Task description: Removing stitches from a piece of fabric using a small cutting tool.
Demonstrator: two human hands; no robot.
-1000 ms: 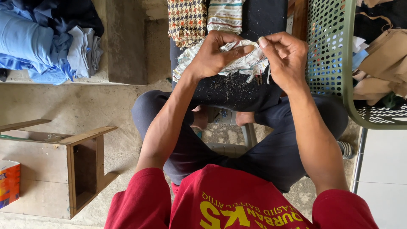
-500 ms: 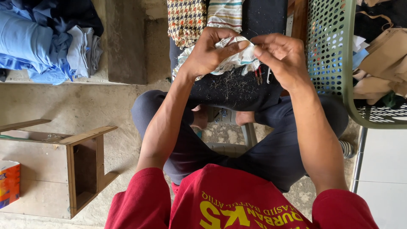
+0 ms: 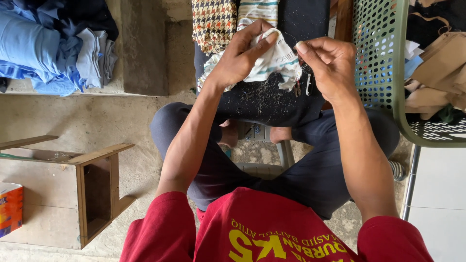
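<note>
My left hand [image 3: 240,56] grips a bunched white cloth with teal stripes [image 3: 274,60] and holds it over a dark cloth-covered surface [image 3: 272,99] strewn with thread clippings. My right hand [image 3: 330,60] is at the cloth's right edge. Its thumb and forefinger are pinched together on what looks like a fine thread [image 3: 292,39] coming off the cloth. Small snips [image 3: 297,88] lie on the dark surface just below the cloth.
A green perforated basket [image 3: 378,58] with brown and dark garments stands at the right. Houndstooth fabric [image 3: 213,24] and a striped piece [image 3: 257,9] lie at the top. Folded blue clothes [image 3: 43,43] are at top left. A wooden stool [image 3: 97,194] and an orange box [image 3: 10,208] are at the left.
My right hand has drawn a little to the right, off the cloth's edge, fingers still pinched. My left hand has kept its hold on the cloth.
</note>
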